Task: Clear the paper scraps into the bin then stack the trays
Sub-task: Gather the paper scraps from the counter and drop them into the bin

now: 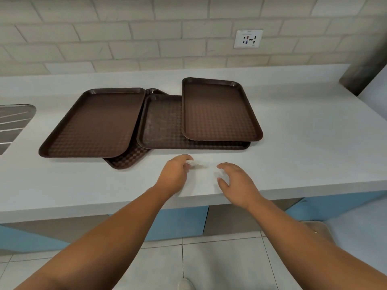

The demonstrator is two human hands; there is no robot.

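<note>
Hands first: the left hand (174,174) pinches a crumpled white paper scrap (191,163) on the pale grey counter (303,147); the right hand (236,181) hovers half-open beside it. Behind, four brown textured plastic trays (94,122) overlap, unstacked. Light, soft paper likely bunches easily in fingertips.
</note>
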